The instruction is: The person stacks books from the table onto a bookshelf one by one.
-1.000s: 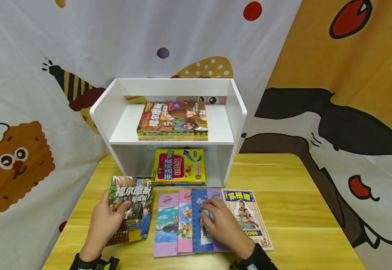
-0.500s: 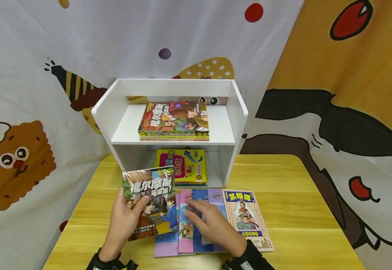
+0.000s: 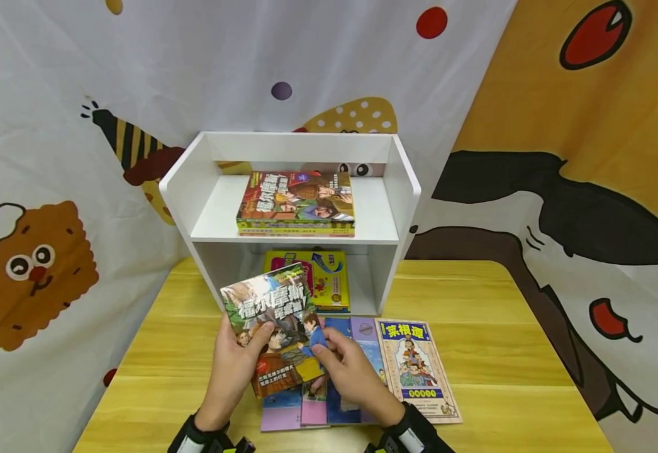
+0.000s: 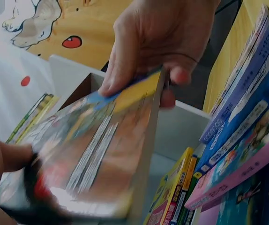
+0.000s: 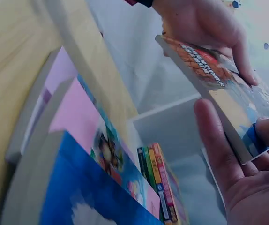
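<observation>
A paperback book (image 3: 280, 340) with a picture cover and white lettering is held tilted above the table in both hands. My left hand (image 3: 233, 365) grips its left edge, thumb on the cover. At the lower right side, my right hand (image 3: 357, 377) pinches the edge; in the right wrist view its thumb lies on the cover (image 5: 233, 101) and its fingers reach underneath. Below the held book lies an overlapping row of books, among them a blue book (image 3: 341, 412) and a pink one (image 3: 314, 412), partly hidden by the book and hands.
Behind the hands stands a white two-tier shelf (image 3: 212, 207). Its upper tier holds a stack of books (image 3: 295, 198); its lower tier holds a stack topped by a yellow book (image 3: 331, 280). A cream-bordered book (image 3: 416, 371) lies at the right on the wooden table (image 3: 504, 358).
My left hand has carried the paperback rightward over the row and tilted it. My right hand has left the books on the table and now pinches the paperback's right edge.
</observation>
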{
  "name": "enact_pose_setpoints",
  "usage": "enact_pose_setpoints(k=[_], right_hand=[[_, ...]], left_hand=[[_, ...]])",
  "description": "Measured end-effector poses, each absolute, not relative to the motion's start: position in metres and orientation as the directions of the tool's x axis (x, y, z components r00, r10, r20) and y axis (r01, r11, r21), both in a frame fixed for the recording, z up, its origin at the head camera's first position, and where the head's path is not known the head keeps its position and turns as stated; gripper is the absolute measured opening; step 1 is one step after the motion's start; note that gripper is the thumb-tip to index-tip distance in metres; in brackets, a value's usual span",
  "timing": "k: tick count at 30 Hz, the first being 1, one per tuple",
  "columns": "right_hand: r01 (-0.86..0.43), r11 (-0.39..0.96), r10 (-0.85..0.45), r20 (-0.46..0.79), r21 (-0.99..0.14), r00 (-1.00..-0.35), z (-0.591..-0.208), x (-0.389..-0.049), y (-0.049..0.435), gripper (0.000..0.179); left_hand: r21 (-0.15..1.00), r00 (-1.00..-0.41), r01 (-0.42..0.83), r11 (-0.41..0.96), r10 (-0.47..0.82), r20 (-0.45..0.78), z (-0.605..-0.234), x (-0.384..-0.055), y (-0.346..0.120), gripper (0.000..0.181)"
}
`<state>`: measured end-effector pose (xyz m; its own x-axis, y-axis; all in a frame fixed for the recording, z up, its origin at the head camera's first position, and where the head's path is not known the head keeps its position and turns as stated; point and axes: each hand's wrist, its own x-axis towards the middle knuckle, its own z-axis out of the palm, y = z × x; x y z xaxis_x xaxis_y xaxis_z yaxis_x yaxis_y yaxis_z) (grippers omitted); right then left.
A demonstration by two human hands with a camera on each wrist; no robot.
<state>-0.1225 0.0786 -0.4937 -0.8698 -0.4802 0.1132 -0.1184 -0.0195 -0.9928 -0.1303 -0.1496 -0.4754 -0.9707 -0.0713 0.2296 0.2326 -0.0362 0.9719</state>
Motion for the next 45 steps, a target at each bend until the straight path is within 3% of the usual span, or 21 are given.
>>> enact_pose_setpoints(k=[4, 8, 12, 16, 20, 24, 30, 37, 42, 45], right_hand=[[-0.204, 0.062, -0.436, 0.157, -0.977, -0.886, -0.480, -0.125, 0.091, 0.017], [-0.338, 0.208, -0.405, 0.234, -0.918, -0.884, -0.475, -0.134, 0.106, 0.011], [-0.403, 0.314, -0.422, 0.254, -0.860, -0.871, -0.476, -0.145, 0.122, 0.011], [-0.411, 0.356, -0.458, 0.226, -0.839, -0.860, -0.476, -0.152, 0.135, 0.012], [-0.414, 0.347, -0.499, 0.208, -0.842, -0.842, -0.466, -0.150, 0.139, 0.012], [-0.399, 0.325, -0.500, 0.203, -0.857, -0.842, -0.448, -0.144, 0.139, 0.014], [-0.295, 0.281, -0.430, 0.155, -0.913, -0.889, -0.430, -0.142, 0.142, 0.025], [-0.285, 0.059, -0.382, 0.242, -0.957, -0.892, -0.433, -0.147, 0.147, 0.050], [-0.227, -0.011, -0.342, 0.217, -0.974, -0.914, -0.442, -0.138, 0.135, 0.075], [-0.194, -0.078, -0.328, 0.209, -0.978, -0.921, -0.450, -0.129, 0.123, 0.080]], left_hand=[[0.977, -0.977, 0.211, -0.045, -0.030, 0.210, -0.476, -0.134, -0.155, 0.063], [0.966, -0.970, 0.244, 0.082, 0.012, 0.244, -0.470, -0.143, -0.171, 0.059], [0.914, -0.938, 0.340, 0.223, 0.143, 0.314, -0.448, -0.147, -0.184, 0.058], [0.866, -0.897, 0.420, 0.273, 0.270, 0.350, -0.443, -0.152, -0.185, 0.061], [0.814, -0.882, 0.449, 0.369, 0.328, 0.338, -0.456, -0.159, -0.181, 0.066], [0.784, -0.873, 0.473, 0.403, 0.335, 0.355, -0.462, -0.159, -0.178, 0.060], [0.820, -0.883, 0.461, 0.339, 0.272, 0.383, -0.458, -0.154, -0.175, 0.055], [0.872, -0.902, 0.431, 0.232, 0.148, 0.406, -0.450, -0.149, -0.170, 0.053], [0.900, -0.907, 0.422, 0.109, 0.050, 0.419, -0.446, -0.142, -0.161, 0.052], [0.916, -0.920, 0.391, 0.085, 0.033, 0.390, -0.444, -0.137, -0.152, 0.055]])
